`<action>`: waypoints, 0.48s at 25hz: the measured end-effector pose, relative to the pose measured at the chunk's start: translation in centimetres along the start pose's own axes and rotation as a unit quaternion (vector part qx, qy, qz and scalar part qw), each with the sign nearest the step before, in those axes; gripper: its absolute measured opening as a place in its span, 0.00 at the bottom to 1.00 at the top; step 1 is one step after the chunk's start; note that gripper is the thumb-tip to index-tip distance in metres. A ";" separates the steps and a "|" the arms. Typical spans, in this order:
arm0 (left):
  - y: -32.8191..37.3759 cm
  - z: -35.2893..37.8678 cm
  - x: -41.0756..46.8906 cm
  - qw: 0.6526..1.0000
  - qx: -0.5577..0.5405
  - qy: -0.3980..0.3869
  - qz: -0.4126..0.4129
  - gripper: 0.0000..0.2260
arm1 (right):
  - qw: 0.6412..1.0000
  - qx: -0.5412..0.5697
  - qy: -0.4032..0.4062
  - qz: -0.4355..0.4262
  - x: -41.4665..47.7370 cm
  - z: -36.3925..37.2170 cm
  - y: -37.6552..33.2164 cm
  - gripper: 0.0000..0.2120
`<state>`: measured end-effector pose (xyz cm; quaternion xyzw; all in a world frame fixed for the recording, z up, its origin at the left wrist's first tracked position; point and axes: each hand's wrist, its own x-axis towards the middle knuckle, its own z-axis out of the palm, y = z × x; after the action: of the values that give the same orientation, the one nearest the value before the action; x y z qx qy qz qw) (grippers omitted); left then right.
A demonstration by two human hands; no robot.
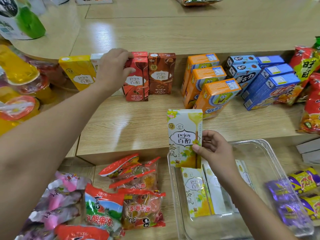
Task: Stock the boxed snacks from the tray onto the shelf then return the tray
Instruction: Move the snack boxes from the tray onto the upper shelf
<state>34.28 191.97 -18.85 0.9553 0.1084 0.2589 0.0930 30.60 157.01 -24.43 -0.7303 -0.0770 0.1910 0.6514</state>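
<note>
My right hand (213, 149) holds a white-and-yellow Pejoy box (183, 135) upright, just above the clear plastic tray (270, 161) at the lower right. Several more of the same white boxes (195, 191) lie inside the tray. On the wooden shelf (129, 125) stand Pejoy boxes in a row: yellow (78, 73), red (138, 80) and brown (161, 73). My left hand (114, 68) reaches over the row with its fingers curled on the top of the red box. It covers a white box behind it.
Orange cartoon boxes (209, 87) and blue boxes (266, 84) fill the shelf's right side, with red snack bags (310, 80) beyond. Jelly cups (19, 94) sit at the left. Bagged jellies (135, 189) and purple packs (290, 201) flank the tray below.
</note>
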 end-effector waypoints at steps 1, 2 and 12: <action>-0.3 0.1 -0.2 1.000 0.026 0.010 0.007 0.18 | 1.000 0.001 0.001 0.001 0.0 0.1 0.1 0.16; -0.5 0.2 -0.3 0.998 0.049 0.023 0.013 0.19 | 1.000 0.002 0.001 0.002 -0.1 0.1 0.1 0.16; -0.4 0.6 -1.5 0.999 0.029 0.034 -0.014 0.23 | 1.000 0.010 -0.003 -0.006 0.0 1.6 -0.4 0.17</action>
<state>33.28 191.92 -20.14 0.9465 0.1320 0.2871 0.0652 30.09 158.56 -24.16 -0.7229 -0.0813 0.1905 0.6592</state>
